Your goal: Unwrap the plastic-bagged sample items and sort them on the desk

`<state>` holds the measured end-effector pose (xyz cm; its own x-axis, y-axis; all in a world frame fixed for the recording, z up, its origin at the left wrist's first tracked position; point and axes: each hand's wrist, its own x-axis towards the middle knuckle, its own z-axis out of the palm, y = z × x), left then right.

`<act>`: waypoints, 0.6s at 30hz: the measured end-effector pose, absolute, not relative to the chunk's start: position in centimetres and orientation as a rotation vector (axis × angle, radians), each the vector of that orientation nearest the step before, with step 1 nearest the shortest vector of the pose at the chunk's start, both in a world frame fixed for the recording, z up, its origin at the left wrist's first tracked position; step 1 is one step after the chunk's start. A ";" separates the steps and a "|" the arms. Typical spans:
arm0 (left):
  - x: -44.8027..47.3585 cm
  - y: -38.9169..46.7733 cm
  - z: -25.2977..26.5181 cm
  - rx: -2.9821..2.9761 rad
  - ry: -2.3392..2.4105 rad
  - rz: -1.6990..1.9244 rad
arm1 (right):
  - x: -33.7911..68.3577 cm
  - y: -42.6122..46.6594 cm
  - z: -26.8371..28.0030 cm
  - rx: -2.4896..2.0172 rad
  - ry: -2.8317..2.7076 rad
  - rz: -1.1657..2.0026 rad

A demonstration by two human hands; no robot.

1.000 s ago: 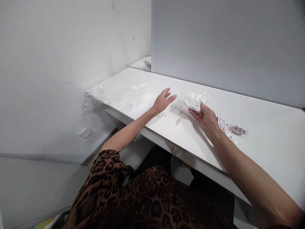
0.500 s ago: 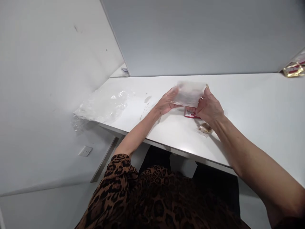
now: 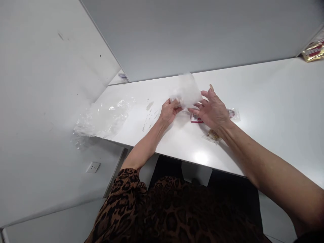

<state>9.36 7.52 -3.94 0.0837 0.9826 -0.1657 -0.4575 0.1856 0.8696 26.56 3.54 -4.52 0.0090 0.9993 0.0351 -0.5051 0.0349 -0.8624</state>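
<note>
A small clear plastic bag (image 3: 186,90) is held up just above the white table (image 3: 265,101). My left hand (image 3: 169,110) pinches its lower left corner. My right hand (image 3: 212,109) touches the bag's right side with the fingers spread. Under my right hand lies a small red and white card (image 3: 195,118). A small wrapped item (image 3: 234,114) sits just right of that hand, and another small packet with brown contents (image 3: 212,135) lies near my right wrist.
A pile of crumpled clear plastic (image 3: 103,116) covers the table's left end and hangs over its edge. A yellow and red packet (image 3: 314,50) lies at the far right. A grey partition (image 3: 202,33) stands behind the table. A wall socket (image 3: 92,167) is low left.
My left hand came over from the left and took hold of the bag that my right hand held. The bag has tilted up, and my right hand's fingers have spread. The view swung right.
</note>
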 end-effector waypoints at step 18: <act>9.0 5.2 -3.1 0.759 0.684 0.759 | 27.0 5.5 -4.6 -0.821 -0.385 1.190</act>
